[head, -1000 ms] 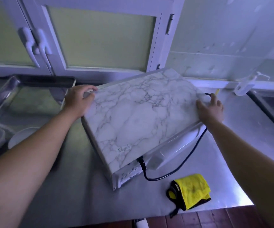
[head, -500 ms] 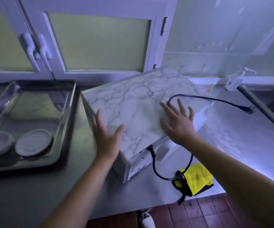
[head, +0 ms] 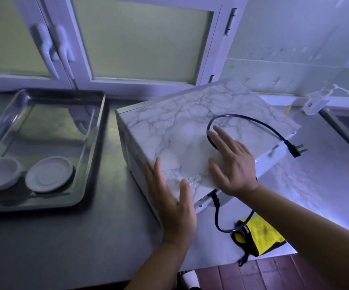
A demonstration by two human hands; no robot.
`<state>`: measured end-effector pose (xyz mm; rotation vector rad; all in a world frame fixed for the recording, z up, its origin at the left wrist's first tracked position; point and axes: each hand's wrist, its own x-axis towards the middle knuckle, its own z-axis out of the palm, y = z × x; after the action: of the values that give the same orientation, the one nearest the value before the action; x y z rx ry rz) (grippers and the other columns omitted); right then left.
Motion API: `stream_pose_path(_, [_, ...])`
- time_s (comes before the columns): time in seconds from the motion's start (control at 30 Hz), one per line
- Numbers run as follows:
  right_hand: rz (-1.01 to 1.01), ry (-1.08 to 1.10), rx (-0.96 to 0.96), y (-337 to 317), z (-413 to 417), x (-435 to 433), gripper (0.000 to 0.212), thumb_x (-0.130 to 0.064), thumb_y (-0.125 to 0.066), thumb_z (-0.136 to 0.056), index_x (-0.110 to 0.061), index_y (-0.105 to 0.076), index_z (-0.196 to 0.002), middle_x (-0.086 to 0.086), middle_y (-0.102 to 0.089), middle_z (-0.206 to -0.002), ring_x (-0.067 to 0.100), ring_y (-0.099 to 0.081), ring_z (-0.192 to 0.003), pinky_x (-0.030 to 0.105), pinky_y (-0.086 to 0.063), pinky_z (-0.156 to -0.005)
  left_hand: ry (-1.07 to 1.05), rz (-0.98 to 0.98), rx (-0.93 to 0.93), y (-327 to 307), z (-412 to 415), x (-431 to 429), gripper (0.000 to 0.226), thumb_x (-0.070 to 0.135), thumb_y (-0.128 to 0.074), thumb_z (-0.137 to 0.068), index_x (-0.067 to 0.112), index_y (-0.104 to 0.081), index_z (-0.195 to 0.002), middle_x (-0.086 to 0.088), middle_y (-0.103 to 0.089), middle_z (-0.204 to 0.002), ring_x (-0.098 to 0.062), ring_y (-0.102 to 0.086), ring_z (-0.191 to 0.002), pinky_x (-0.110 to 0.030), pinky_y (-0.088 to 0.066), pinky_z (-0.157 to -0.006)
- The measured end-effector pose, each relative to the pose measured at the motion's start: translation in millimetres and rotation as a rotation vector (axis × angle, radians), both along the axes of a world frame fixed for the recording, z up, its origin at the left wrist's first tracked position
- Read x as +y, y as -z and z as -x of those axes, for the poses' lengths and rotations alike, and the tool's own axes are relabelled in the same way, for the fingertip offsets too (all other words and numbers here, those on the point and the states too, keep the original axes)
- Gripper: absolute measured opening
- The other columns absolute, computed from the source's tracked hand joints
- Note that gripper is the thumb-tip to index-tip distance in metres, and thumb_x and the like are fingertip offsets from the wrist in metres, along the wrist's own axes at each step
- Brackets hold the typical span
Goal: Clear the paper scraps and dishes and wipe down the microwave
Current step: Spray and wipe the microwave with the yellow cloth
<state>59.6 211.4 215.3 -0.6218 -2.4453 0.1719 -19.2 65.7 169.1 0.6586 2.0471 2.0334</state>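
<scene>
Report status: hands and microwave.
Hands open: left hand at microwave near corner, right hand over its top. Cord looped across top, plug free. Yellow cloth untouched.

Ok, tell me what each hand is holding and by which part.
Nothing is gripped. The left hand lies open at the near corner of the microwave; the right hand is spread flat over its top, beside the power cord.

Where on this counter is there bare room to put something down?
The widest bare stretch of counter lies in front of the tray, left of the microwave. Another lies between the microwave and the sink, behind the yellow cloth. Crowded: the microwave's near corner, with the left hand, right hand and cord.
</scene>
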Motion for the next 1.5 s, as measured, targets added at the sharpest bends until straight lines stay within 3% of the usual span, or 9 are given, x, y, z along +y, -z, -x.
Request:
stream_pose_path(0.27, [-0.011,0.063,0.019,-2,25,0,0.053,-0.036,-0.046,-0.085,-0.013,-0.067,-0.128,0.003,-0.067,-0.13,0.026,-0.062,-0.119,0.041,-0.048,-0.096,0.01,-0.045,-0.058,-1,30,10,0.065,0.03,-0.051,-0.087,0.024,-0.038,-0.15,0.012,-0.023,-0.161,-0.003,-0.017,-0.149,-0.044,-0.02,-0.123])
stream_pose_path(0.47, [-0.03,0.173,-0.021,-1,85,4,0.047,-0.039,-0.048,-0.085,-0.016,-0.069,-0.12,0.0,-0.072,-0.113,0.026,-0.064,-0.108,0.039,-0.049,-0.091,0.068,-0.08,-0.133,-7,108,27,0.056,0.022,-0.054,-0.085,0.026,-0.051,-0.141,0.014,-0.046,-0.148,0.003,-0.04,-0.137,-0.03,-0.032,-0.117])
stream_pose_path(0.6, [0.006,0.26,-0.089,-3,131,9,0.047,-0.045,-0.043,-0.086,-0.017,-0.07,-0.111,0.001,-0.071,-0.103,0.029,-0.063,-0.1,0.041,-0.049,-0.085,0.097,-0.051,-0.134,-8,166,40,0.052,0.024,-0.056,-0.084,0.035,-0.057,-0.135,0.012,-0.053,-0.144,-0.001,-0.05,-0.13,-0.036,-0.042,-0.112])
stream_pose_path(0.7, [0.053,0.324,-0.205,-6,163,13,0.046,-0.051,-0.036,-0.086,-0.017,-0.063,-0.101,0.002,-0.068,-0.104,0.029,-0.058,-0.103,0.04,-0.043,-0.088,0.127,-0.026,-0.143,-11,205,47,0.048,0.026,-0.058,-0.082,0.044,-0.061,-0.127,0.008,-0.058,-0.14,0.0,-0.061,-0.113,-0.034,-0.051,-0.101])
stream_pose_path(1.0, [0.076,0.352,-0.211,4,192,13,0.049,-0.051,-0.034,-0.087,-0.016,-0.06,-0.11,0.006,-0.065,-0.115,0.03,-0.054,-0.113,0.044,-0.039,-0.096,0.195,0.095,-0.018,-13,240,49,0.035,0.033,-0.054,-0.085,0.06,-0.062,-0.106,0.008,-0.056,-0.142,-0.013,-0.055,-0.127,-0.043,-0.045,-0.108])
stream_pose_path(1.17, [0.147,0.281,-0.236,-3,184,10,0.051,-0.046,-0.035,-0.09,-0.02,-0.058,-0.127,0.002,-0.06,-0.133,0.027,-0.047,-0.126,0.045,-0.029,-0.103,0.146,0.439,0.273,-36,240,40,0.034,0.027,-0.053,-0.095,0.028,-0.064,-0.127,-0.005,-0.058,-0.134,-0.029,-0.055,-0.122,-0.043,-0.046,-0.103])
stream_pose_path(1.3, [0.28,0.082,0.005,6,151,-12,0.035,-0.022,-0.05,-0.097,-0.02,-0.067,-0.128,-0.001,-0.064,-0.135,0.029,-0.045,-0.135,0.045,-0.022,-0.114,0.066,0.445,0.495,-65,220,32,0.022,0.014,-0.059,-0.091,0.009,-0.074,-0.107,-0.01,-0.067,-0.121,-0.023,-0.058,-0.114,-0.033,-0.044,-0.099])
stream_pose_path(1.43, [0.218,0.023,0.206,18,110,-42,0.032,0.001,-0.056,-0.085,-0.007,-0.077,-0.109,0.009,-0.075,-0.107,0.04,-0.063,-0.099,0.049,-0.048,-0.087,0.07,0.421,0.342,-60,163,11,0.019,0.042,-0.058,-0.09,0.027,-0.071,-0.094,0.018,-0.065,-0.084,0.007,-0.057,-0.073,-0.015,-0.041,-0.062])
stream_pose_path(1.5, [0.203,0.0,0.232,24,94,-55,0.034,0.006,-0.057,-0.082,-0.006,-0.077,-0.107,0.012,-0.074,-0.097,0.04,-0.062,-0.086,0.047,-0.05,-0.076,0.123,0.349,0.037,-40,135,-1,0.022,0.047,-0.064,-0.088,0.026,-0.069,-0.084,0.013,-0.071,-0.08,-0.001,-0.064,-0.069,-0.019,-0.045,-0.061])
